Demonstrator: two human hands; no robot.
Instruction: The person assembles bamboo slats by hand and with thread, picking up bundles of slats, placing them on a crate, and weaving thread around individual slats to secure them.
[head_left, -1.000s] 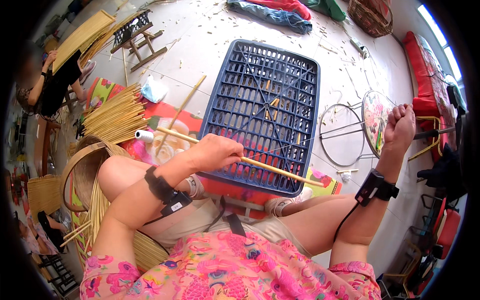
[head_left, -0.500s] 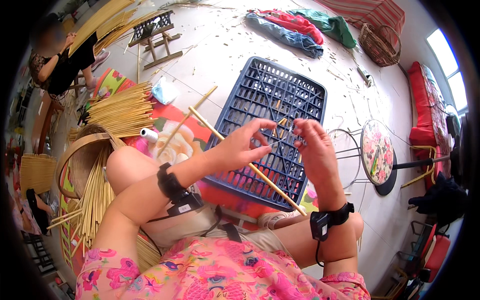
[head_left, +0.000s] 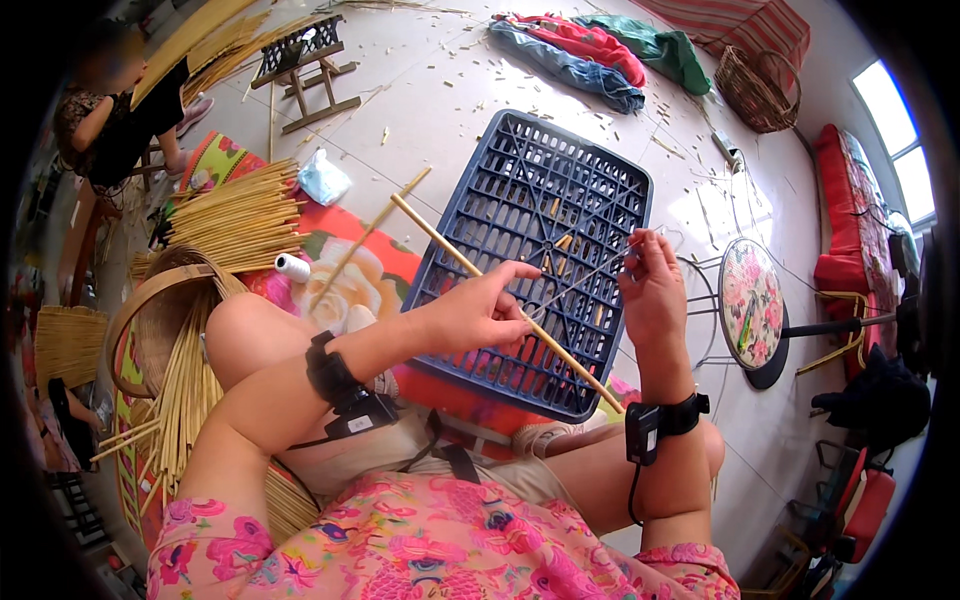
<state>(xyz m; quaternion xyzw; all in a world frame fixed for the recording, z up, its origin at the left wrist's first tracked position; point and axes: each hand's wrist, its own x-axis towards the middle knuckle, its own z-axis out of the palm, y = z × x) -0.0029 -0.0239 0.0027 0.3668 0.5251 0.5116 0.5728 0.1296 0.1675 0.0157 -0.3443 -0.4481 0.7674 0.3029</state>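
Observation:
My left hand (head_left: pixel 478 312) is closed round a long pale stick (head_left: pixel 570 358) that crosses slantwise above a dark blue slatted plastic crate (head_left: pixel 415 285). Its index finger points forward while the other fingers curl in. A thin white thread (head_left: pixel 590 272) stretches from beside the left fingers, close to the stick, up to my right hand (head_left: pixel 655 285). The right fingertips pinch the thread near the crate's right edge. Whether the thread goes round the stick is too fine to tell. Both wrists wear black straps with small boxes.
A white thread spool (head_left: pixel 292 266) and a pile of cut sticks (head_left: pixel 235 220) lie left. A tipped basket (head_left: pixel 135 330) holds more sticks. To the right stands a round floral-topped stool (head_left: pixel 752 303). Folded clothes (head_left: pixel 570 62) lie ahead; another person (head_left: pixel 90 125) sits far left.
My right hand has moved right and slightly up, drawing the thread into a longer line. The left fingers have closed in, and the stick has shifted a little forward and right.

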